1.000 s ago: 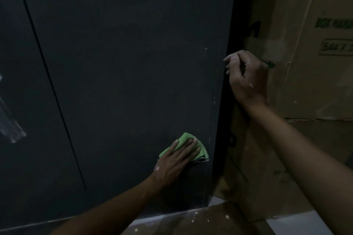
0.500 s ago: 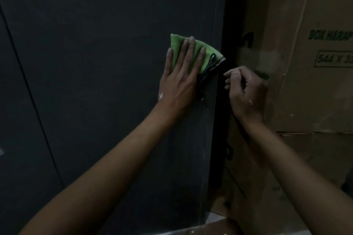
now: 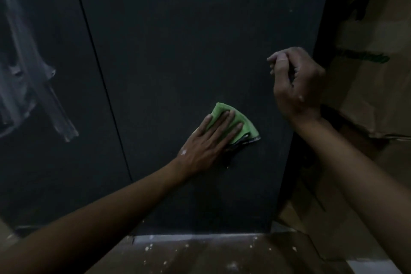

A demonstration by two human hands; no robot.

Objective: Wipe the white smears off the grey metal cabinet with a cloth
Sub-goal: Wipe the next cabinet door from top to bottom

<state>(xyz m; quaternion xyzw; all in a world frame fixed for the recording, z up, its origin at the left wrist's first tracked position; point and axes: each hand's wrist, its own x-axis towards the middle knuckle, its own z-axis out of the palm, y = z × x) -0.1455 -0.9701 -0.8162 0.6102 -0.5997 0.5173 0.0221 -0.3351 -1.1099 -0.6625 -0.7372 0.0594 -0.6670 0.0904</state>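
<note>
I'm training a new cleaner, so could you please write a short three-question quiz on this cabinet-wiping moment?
1. True or false: the left hand presses the green cloth flat against the grey cabinet.
2. Where do the big white smears lie? A) under the cloth B) on the panel far left of the cloth C) on the cardboard box
3. Fill in: the right hand holds ____.

Key: 1 true; 2 B; 3 nothing, its fingers are curled.

The left hand point(image 3: 208, 140) lies flat, fingers straight, pointing to 1 o'clock. The right hand point(image 3: 298, 82) is curled, raised at 2 o'clock from it.
</note>
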